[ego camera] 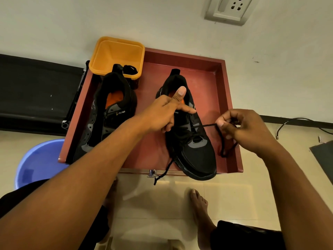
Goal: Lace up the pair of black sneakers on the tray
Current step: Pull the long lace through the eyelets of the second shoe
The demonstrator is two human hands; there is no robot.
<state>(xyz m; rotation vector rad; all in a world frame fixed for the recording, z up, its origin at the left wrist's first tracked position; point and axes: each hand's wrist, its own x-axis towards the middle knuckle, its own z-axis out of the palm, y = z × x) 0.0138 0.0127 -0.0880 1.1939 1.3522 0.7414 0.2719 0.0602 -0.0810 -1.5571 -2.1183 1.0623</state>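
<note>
As I read it off the head camera, tray: dark red rectangular tray [223,91] with a raised rim, both shoes on it, toes toward the camera.
Left shoe: left-side black sneaker [100,123], grey panels, orange insole, CLYMB on the tongue, heel next to the tub, no hand on it.
Right shoe: right-side black sneaker [196,152], toe overhanging the near rim, lace crossed over the lower eyelets.
Lace: black lace [209,125] runs from the shoe's right side to the right hand, then loops down onto the tray floor. The other end trails off the shoe's left side and hangs over the near rim.
Left hand: left hand [162,112] on the right-side sneaker at the tongue. Thumb is up over the opening, index finger [187,110] straight across the tongue, and the other fingers are curled at the lacing. I cannot tell if they hold anything.
Right hand: right hand [241,129] just right of that shoe, fingers narrow, pinching the lace.
Tub: yellow square plastic tub [115,51] at the tray's far left corner, with a black bundle [130,69] inside that is too dark to identify.
Floor: cream tile floor [225,192], blue plastic basin [37,163] left of the tray, bare foot [198,204] near the tray.
</note>
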